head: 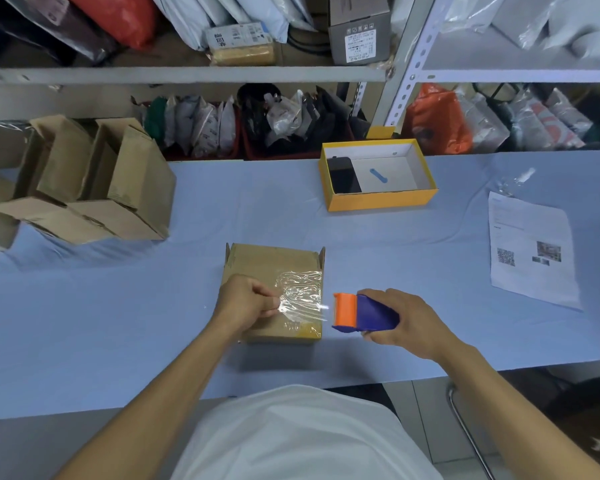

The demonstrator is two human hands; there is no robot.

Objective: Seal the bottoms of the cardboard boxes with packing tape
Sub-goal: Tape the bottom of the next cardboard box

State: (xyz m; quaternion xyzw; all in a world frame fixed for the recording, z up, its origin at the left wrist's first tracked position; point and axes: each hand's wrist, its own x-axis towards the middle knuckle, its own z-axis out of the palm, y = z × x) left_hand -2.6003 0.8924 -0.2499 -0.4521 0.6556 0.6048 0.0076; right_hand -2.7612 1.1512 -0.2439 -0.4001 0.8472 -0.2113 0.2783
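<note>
A small cardboard box (264, 263) lies bottom up on the blue table (118, 323), right in front of me. Clear packing tape (300, 299) stretches wrinkled across its right half. My left hand (245, 303) pinches the free end of the tape over the box. My right hand (400, 320) grips a purple and orange tape dispenser (364, 313) just past the box's right edge, with the tape running from it to my left hand.
Several assembled cardboard boxes (94, 188) are grouped at the far left of the table. A yellow open box (378, 199) with a black phone sits behind. A printed sheet (534, 251) lies at the right. Shelves full of parcels stand beyond the table.
</note>
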